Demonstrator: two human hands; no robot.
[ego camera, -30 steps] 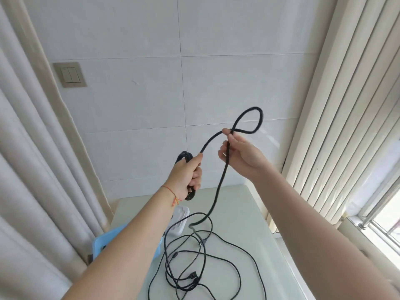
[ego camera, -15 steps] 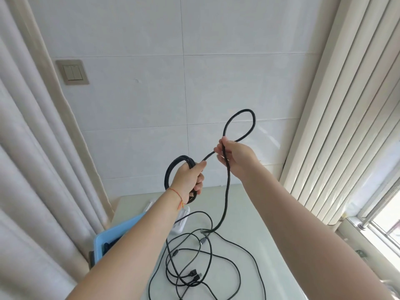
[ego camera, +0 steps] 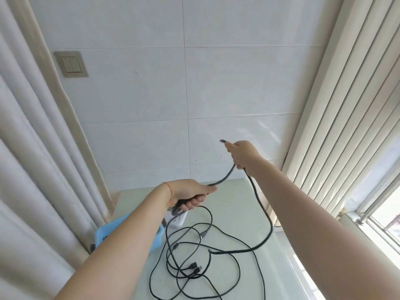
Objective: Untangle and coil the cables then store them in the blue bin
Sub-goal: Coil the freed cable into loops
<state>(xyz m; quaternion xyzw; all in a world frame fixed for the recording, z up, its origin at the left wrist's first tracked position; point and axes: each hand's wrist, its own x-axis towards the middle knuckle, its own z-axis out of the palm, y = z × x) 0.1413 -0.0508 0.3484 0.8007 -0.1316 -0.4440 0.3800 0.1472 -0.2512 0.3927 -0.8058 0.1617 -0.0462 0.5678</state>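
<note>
My left hand [ego camera: 190,194] grips a small coil of the thick black cable [ego camera: 225,177] just above the table's back left. My right hand [ego camera: 243,153] is raised to the right and grips the same cable farther along. From that hand the cable hangs down in a long curve [ego camera: 263,210] to the table. A tangle of thinner black cables [ego camera: 188,254] with USB plugs lies on the table below my hands. The blue bin [ego camera: 104,231] stands at the table's left edge, mostly hidden behind my left forearm.
A white charger [ego camera: 178,221] sits on the pale table [ego camera: 233,213] under my left hand. Curtains hang on both sides. A tiled wall with a light switch [ego camera: 71,64] is behind, and a window is at the lower right.
The raised loop above my right hand is gone. My left hand has dropped toward the table with the coil, and my right hand has moved away to the right, stretching the cable between them.
</note>
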